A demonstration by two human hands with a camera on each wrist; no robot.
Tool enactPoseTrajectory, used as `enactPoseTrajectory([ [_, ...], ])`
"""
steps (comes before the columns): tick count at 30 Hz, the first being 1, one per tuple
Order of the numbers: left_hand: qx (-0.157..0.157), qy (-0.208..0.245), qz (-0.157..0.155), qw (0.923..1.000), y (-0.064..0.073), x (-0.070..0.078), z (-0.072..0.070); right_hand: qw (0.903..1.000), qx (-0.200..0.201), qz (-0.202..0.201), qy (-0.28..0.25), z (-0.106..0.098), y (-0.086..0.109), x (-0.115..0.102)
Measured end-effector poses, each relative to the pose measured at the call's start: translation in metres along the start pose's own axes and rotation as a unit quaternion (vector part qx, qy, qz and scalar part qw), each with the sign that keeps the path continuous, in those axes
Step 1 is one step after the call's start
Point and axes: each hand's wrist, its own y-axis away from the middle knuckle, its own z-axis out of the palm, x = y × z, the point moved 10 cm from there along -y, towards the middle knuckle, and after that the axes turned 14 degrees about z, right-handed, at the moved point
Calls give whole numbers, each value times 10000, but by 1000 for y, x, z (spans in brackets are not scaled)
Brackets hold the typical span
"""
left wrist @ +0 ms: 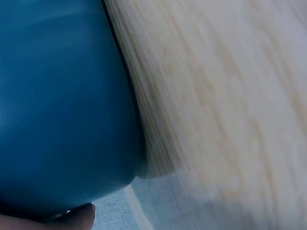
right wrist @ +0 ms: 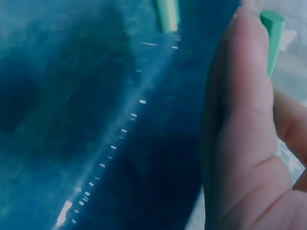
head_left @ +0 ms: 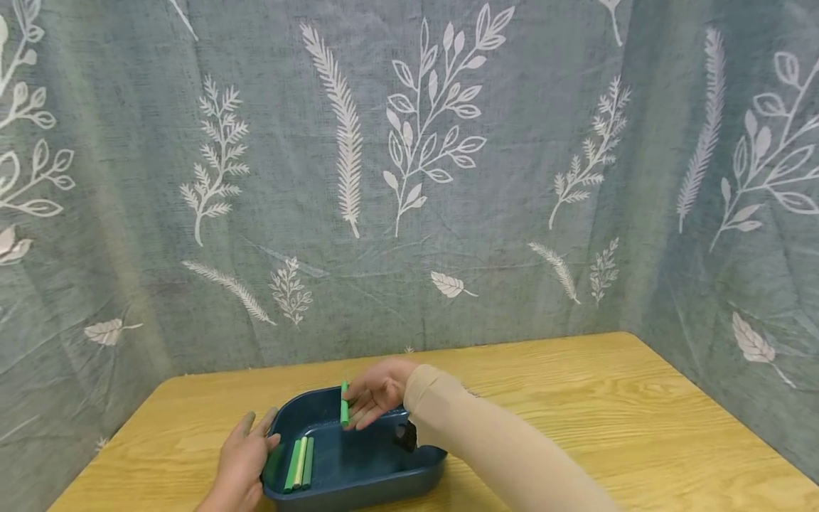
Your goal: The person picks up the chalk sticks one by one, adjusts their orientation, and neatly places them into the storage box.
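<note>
A dark blue tray (head_left: 358,491) with raised walls stands on the table. My right hand (head_left: 379,390) is above its far part and pinches a short green stick (head_left: 344,414) between thumb and fingers. In the right wrist view, one flat end of a green stick (right wrist: 272,21) shows beside a finger. Inside the tray at the left lie three sticks side by side: a green one (head_left: 292,466), a pale yellow-green one (head_left: 300,462) and a darker green one (head_left: 308,462). With its fingers extended, my left hand (head_left: 242,455) touches the tray's left wall.
The wooden table (head_left: 576,398) extends on both sides of the tray. A grey-green cloth (head_left: 409,299) with white leaf patterns hangs behind and at both sides. A small black object (head_left: 404,435) shows by my right wrist; its kind cannot be told.
</note>
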Motion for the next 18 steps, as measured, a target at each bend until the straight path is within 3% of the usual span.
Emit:
enactPoseTrajectory([
  [11,152,62,119,9998,4,10,4,9961,52,782,402,16,-27,24],
  [18,204,29,159,9997,8,7,-4,9919,-173,1016,739,38,-39,32],
])
